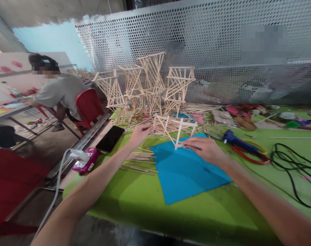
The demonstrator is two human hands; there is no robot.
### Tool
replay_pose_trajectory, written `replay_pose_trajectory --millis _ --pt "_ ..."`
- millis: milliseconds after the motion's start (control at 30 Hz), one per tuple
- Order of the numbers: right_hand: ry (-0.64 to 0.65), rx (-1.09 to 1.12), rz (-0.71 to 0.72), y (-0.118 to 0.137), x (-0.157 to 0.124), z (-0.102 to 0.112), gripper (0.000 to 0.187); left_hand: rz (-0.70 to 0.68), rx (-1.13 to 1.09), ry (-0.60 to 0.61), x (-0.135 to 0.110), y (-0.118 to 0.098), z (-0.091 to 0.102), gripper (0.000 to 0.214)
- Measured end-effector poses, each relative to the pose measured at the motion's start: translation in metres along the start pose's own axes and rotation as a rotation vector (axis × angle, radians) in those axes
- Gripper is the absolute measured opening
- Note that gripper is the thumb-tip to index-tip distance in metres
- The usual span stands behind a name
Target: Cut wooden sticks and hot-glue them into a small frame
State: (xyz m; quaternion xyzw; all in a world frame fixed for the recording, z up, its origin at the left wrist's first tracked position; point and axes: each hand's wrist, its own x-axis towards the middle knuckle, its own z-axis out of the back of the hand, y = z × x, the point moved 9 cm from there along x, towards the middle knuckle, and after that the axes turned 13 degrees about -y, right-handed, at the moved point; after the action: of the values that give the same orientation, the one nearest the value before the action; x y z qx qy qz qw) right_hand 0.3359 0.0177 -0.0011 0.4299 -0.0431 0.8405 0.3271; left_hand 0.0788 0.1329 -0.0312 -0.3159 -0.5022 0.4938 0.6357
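Observation:
Above a blue sheet (188, 174), a small frame of thin wooden sticks (179, 131) is held up between both hands. My left hand (142, 134) pinches its left corner with the fingertips. My right hand (205, 147) is closed at the lower joint on the near side, thumb and fingers pressed together there. Several loose wooden sticks (140, 157) lie on the green table to the left of the blue sheet. Behind the frame stand several taller stick towers (152, 75), joined into one structure.
The green tabletop (119, 201) also carries a black phone (110, 138), a purple power strip (87, 160), a blue glue gun (238, 140), red-handled scissors (252, 159) and a coiled black cord (293, 164). A perforated metal panel (209, 41) rises behind. Someone sits on a red chair (88, 107) at left.

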Motion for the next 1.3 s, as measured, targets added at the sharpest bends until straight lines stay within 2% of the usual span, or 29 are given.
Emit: replay_pose_trajectory --millis 233,367,467,567,633,767,933,1100,1300 --pt "-0.017 -0.049 -0.041 -0.005 0.002 0.000 0.023 -0.037 -0.011 -0.017 -0.001 -0.005 0.002 0.042" --pt "-0.058 -0.072 -0.123 -0.018 0.001 0.004 0.023 -0.042 -0.008 -0.028 -0.002 -0.007 0.003 0.046" --pt "-0.132 -0.079 -0.177 -0.029 -0.001 0.012 0.023 0.071 -0.118 0.012 -0.003 -0.002 -0.002 0.048" --pt "-0.217 -0.102 -0.175 -0.034 -0.002 0.022 0.023 0.254 -0.377 0.116 -0.006 0.007 -0.014 0.044" --pt "-0.231 -0.103 -0.160 -0.035 -0.002 0.025 0.023 0.313 -0.524 0.176 -0.008 0.007 -0.021 0.040" --pt "-0.242 -0.067 -0.140 -0.033 0.000 0.029 0.024 0.304 -0.630 0.240 -0.011 0.001 -0.025 0.036" --pt "-0.305 -0.030 -0.067 -0.026 0.000 0.036 0.025 0.275 -0.588 0.208 -0.009 -0.002 -0.018 0.034" --pt "-0.236 -0.019 -0.004 -0.018 -0.003 0.027 0.028 0.257 -0.596 0.205 -0.006 -0.003 -0.015 0.039" --pt "-0.108 0.037 0.047 0.006 -0.001 0.008 0.025 0.240 -0.538 0.105 0.004 0.001 -0.005 0.041"
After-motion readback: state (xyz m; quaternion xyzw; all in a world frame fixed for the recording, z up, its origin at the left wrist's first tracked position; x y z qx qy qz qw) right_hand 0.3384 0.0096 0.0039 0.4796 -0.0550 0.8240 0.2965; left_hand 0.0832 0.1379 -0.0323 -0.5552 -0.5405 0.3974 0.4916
